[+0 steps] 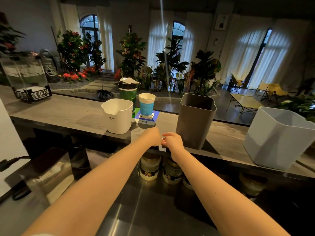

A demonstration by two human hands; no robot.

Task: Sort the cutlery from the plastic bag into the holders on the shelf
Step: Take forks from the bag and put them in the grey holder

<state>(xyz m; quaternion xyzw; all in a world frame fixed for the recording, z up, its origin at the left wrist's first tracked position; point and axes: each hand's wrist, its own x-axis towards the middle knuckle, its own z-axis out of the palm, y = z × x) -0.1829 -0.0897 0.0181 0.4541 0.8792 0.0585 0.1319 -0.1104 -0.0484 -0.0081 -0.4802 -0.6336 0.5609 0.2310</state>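
Two hands, left hand (152, 137) and right hand (173, 141), meet curled at the shelf (76, 114) edge over a small clear thing (163, 138); whether they grip it, I cannot tell; bag and cutlery unrecognisable; grey holder (196, 120) just beside the right hand; white holder (117, 116) ahead-left.

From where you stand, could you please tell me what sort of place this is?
Likely a café or restaurant service counter: a QR-code payment sign by a paper cup on the shelf, with folding chairs and an indoor garden of plants beyond.

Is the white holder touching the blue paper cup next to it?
Apart. The head view shows a clear gap between the white holder and the paper cup, with the green bottle showing behind it.
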